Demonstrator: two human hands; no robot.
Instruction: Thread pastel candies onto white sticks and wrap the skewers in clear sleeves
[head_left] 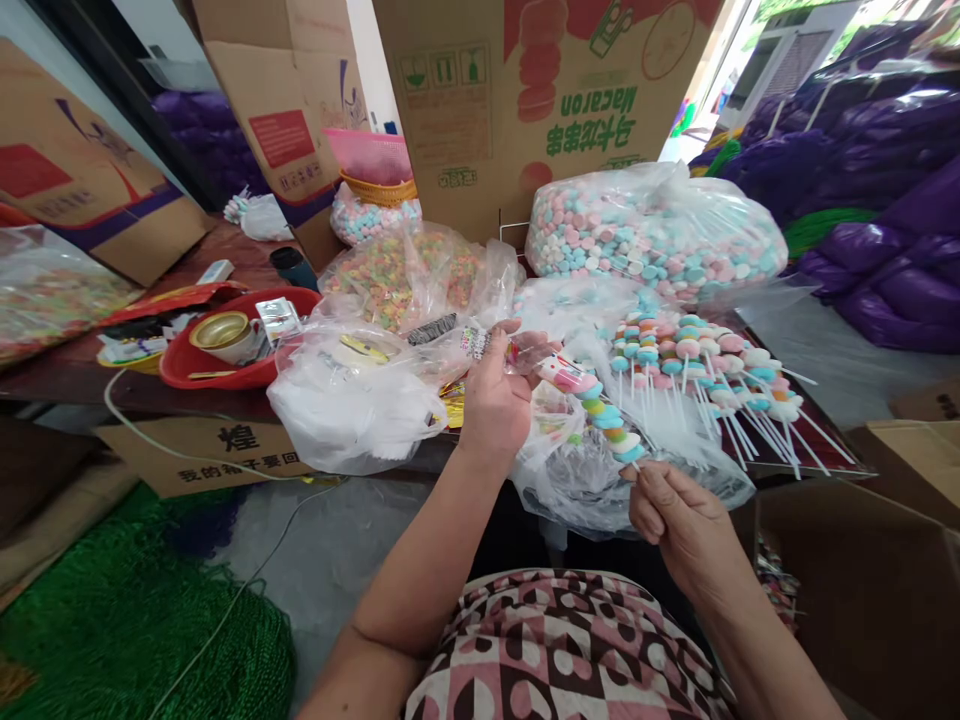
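Item: pastel candy-bead skewer on a white stick [611, 425], held in the air over the counter [52, 380] edge.
Right hand [679, 525]: grip pinches the stick's bare end, apparently to keep fingers off the sweets. Left hand [491, 400]: grip closed round a clear printed plastic sleeve [517, 352], which meets the skewer's tip. Heap of matching skewers [705, 360] lies just behind, fanned, sticks toward the person.

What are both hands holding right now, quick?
Left hand: closed on a clear wrapper.
Right hand: closed, pinching the candy skewer by its lower end.

Clear plastic candy bags [652, 235], fanned white-stick candy skewers [705, 350], red plastic basin [180, 368], brown cardboard boxes [480, 110] crowd the table [60, 378]; only near edge free.
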